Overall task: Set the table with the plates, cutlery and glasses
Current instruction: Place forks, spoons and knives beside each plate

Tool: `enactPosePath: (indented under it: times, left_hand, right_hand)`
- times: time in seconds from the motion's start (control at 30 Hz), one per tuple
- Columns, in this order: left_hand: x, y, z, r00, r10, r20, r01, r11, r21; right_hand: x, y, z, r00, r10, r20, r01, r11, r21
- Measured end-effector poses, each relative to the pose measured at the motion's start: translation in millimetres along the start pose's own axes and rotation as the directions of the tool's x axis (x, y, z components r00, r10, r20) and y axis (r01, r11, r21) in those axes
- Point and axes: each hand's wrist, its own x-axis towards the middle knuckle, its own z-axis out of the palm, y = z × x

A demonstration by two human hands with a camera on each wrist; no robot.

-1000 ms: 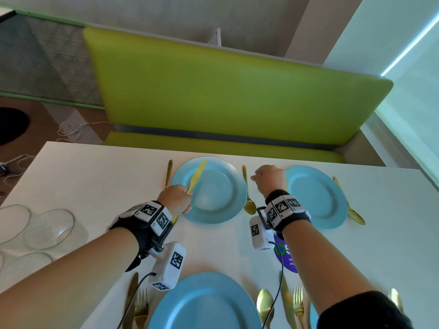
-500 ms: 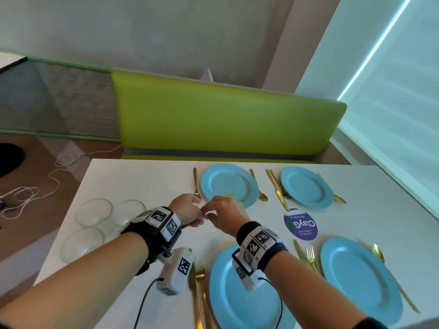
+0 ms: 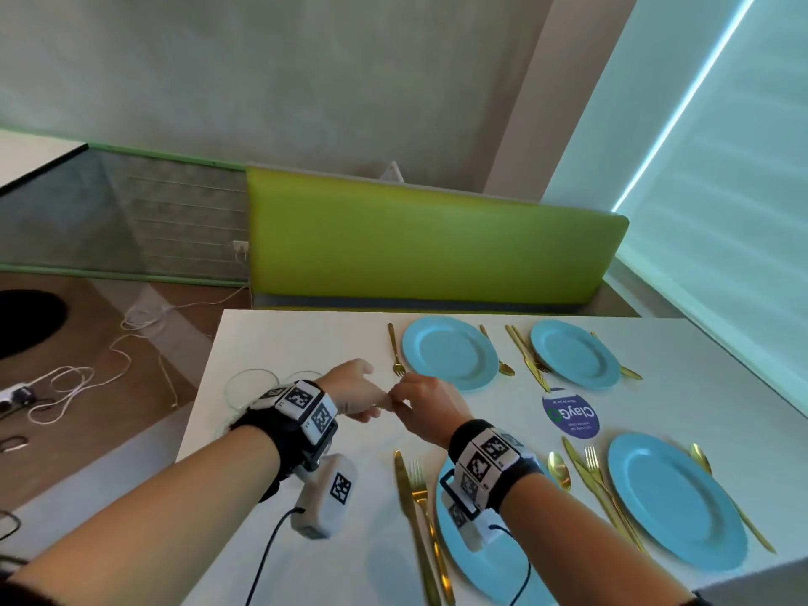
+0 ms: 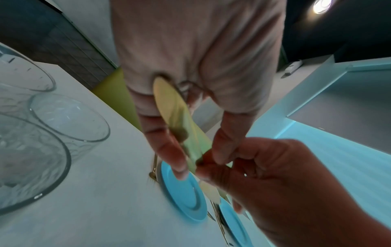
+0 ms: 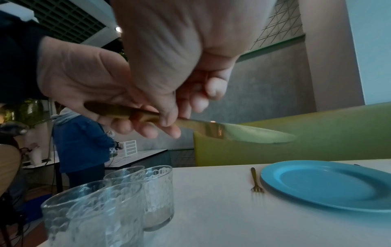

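Gripping gold knife (image 5: 222, 130), both hands above table (image 3: 271, 343)

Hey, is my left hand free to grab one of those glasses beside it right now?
Probably not yet. The left hand grips the gold knife, with the right hand pinching it too. The glasses stand close by on the table, nothing between; hand off the knife first.

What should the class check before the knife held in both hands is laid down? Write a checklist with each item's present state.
1. Knife gripped by left hand and right hand: ok.
2. Far-left plate has fork and spoon: ok.
3. That plate has a knife: not ok.
4. Glasses at the places: not ok, grouped together.
5. Which hand bears the weight: cannot tell.
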Motion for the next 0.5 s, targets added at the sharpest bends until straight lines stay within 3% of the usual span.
enactPosePath:
  times: [0.1, 0.27, 0.5]
  left_hand:
    - [15, -2, -17, 0.993, 0.029, -0.118, -0.034, 0.998, -0.044]
    - [45, -9, -47, 0.932, 0.016, -0.362, -0.073, 0.987, -0.146]
    - [94, -3, -75, 0.919, 0.008, -0.394, -0.105, 0.969, -0.225]
  right_hand:
    - [16, 13, -1, 0.976, 0.193, 0.104, -0.192, 0.981, -0.018]
    - [58, 54, 19, 0.849, 0.486, 0.207, -0.506, 0.860, 0.061]
    - [147, 85, 58, 0.714, 0.610, 0.345, -0.599, 0.786, -0.150]
